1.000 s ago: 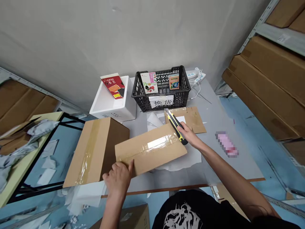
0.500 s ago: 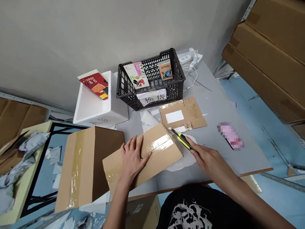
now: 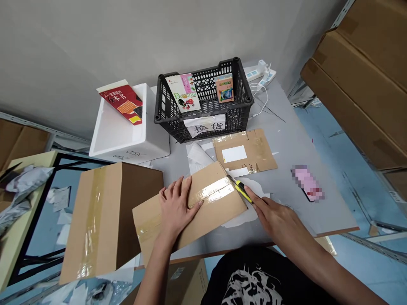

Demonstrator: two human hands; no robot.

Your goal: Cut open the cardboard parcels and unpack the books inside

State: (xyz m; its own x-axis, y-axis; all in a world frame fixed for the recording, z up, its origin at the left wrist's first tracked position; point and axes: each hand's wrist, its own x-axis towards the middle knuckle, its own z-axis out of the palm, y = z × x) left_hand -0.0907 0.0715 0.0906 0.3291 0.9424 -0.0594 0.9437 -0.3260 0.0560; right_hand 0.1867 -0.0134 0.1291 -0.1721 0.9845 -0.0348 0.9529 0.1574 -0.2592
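Note:
A flat taped cardboard box (image 3: pixel 219 209) lies on the grey table (image 3: pixel 292 144) in front of me. My left hand (image 3: pixel 176 207) rests flat on its top, fingers spread across the clear tape. My right hand (image 3: pixel 275 216) is closed around a yellow and black utility knife (image 3: pixel 241 190). The knife's tip sits at the box's right end, where the tape seam meets the edge.
A larger taped box (image 3: pixel 101 216) stands to the left. Behind are a white foam box (image 3: pixel 127 135) holding a red book (image 3: pixel 122 101), a black crate (image 3: pixel 203 101) with books, a flattened carton (image 3: pixel 251 150), and a power strip (image 3: pixel 260 72). Shelved cartons fill the right.
My left hand moved from the box's near corner onto its top. My right hand brought the knife down from above the box to its right end.

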